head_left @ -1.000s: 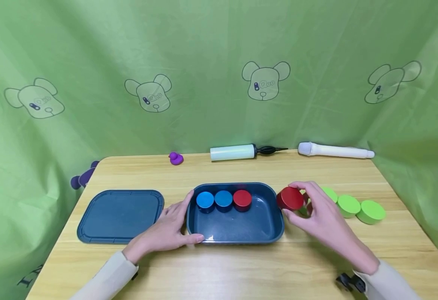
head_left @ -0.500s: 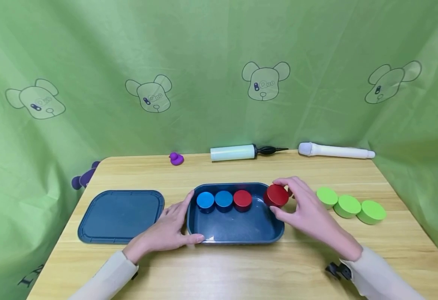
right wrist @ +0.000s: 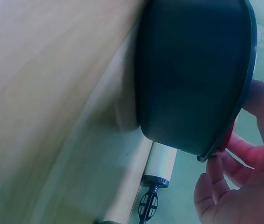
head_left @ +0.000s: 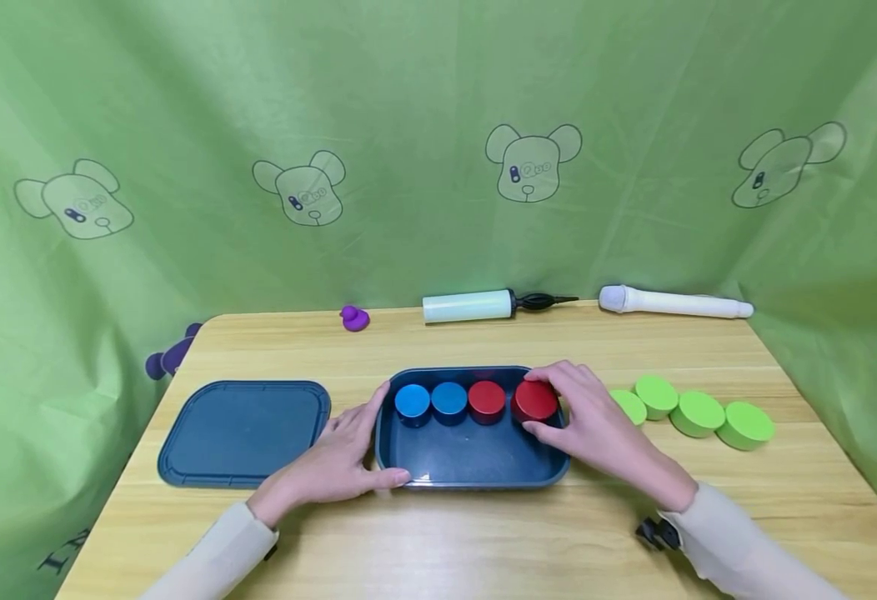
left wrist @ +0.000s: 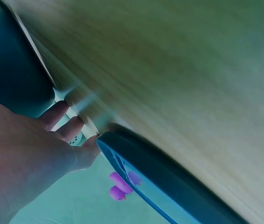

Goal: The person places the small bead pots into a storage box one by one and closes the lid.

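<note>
The dark blue box (head_left: 468, 467) stands on the table, and my left hand (head_left: 337, 462) rests along its left end. Its thumb touches the near rim while the fingers reach the far left corner. My right hand (head_left: 596, 425) pinches a red round block (head_left: 535, 402) between thumb and fingers inside the box's right end. To the left in the same row sit another red round block (head_left: 487, 401) and two blue round blocks (head_left: 412, 402). In the right wrist view only a sliver of the held red block (right wrist: 227, 137) shows beyond the box's outer wall (right wrist: 188, 70).
A flat dark blue lid (head_left: 243, 433) lies left of the box. Several green round blocks (head_left: 697, 412) are on the table at right. Along the back edge lie a purple duck (head_left: 354, 318), a hand pump (head_left: 468, 307) and a white microphone (head_left: 674, 302). A green curtain (head_left: 408, 208) hangs behind.
My right hand has carried the red round block leftward, from over the box's right rim into the row inside. A green round block shows again behind it. The left hand has stayed in place.
</note>
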### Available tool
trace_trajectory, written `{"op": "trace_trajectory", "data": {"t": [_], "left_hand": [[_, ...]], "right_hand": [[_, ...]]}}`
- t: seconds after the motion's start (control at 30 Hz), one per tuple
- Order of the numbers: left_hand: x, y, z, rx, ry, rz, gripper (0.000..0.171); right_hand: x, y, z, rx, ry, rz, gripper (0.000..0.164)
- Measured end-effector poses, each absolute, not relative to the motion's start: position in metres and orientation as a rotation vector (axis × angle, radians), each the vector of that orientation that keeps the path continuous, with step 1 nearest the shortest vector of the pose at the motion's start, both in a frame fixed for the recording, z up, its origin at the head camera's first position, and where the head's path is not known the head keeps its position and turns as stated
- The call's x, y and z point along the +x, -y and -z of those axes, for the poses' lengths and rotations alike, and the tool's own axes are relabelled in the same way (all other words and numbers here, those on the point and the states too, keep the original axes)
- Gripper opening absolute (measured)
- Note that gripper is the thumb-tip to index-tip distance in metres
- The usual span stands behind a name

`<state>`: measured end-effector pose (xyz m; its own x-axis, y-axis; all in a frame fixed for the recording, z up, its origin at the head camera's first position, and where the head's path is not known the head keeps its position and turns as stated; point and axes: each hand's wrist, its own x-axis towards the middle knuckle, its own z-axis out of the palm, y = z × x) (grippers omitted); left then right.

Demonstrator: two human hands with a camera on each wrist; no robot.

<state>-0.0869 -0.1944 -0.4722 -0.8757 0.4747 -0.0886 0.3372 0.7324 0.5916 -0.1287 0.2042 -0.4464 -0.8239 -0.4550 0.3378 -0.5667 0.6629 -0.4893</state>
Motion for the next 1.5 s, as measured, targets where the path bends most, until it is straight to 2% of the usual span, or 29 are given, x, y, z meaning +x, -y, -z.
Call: {"op": "trace_trajectory", "data": {"t": [0.63, 1.07, 1.5], "left_hand": [[-0.087, 0.195, 0.472, 0.639, -2.693, -0.853, 0.122], [-0.086, 0.195, 0.472, 0.642, -2.702, -0.848, 0.122], [-0.088, 0.194, 0.47, 0.643, -2.691, -0.849, 0.121]], "right_hand": [[-0.133, -0.181, 0.442, 0.802, 2.82, -0.592, 0.059], [-0.13, -0.179, 0.439, 0.719, 2.874, -0.657, 0.053], [-0.135, -0.177, 0.444, 0.625, 2.96, -0.721, 0.058]]}}
